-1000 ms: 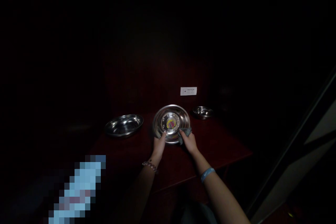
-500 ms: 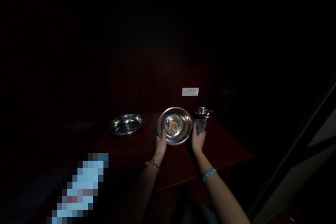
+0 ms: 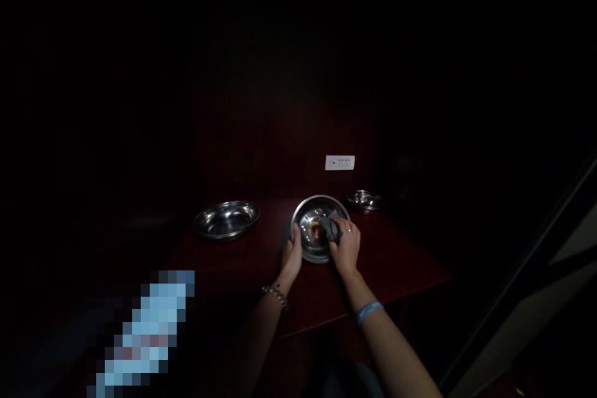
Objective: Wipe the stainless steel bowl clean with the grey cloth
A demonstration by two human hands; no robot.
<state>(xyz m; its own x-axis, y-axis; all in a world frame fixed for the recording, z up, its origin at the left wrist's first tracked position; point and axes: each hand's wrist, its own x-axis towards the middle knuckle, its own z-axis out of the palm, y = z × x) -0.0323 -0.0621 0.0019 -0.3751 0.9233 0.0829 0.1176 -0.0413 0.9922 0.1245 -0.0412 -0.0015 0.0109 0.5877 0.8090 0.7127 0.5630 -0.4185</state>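
The right hand has moved from beside the round metal bowl to inside it, fingers curled around a crumpled grey cloth. The left hand pinches the shiny bowl's rim above the dark-red table, behind its front edge.

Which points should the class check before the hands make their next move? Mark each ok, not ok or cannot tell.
1. Left hand gripping the metal bowl: ok.
2. Grey cloth held in the right hand, over the bowl's inside: ok.
3. Yellow-and-red mark in the bowl fully in view: not ok, partly covered.
4. Bowl apart from the left dish and right dish: ok.
5. Bowl's underside resting on the table: cannot tell.
6. Bright lighting: not ok, dim.
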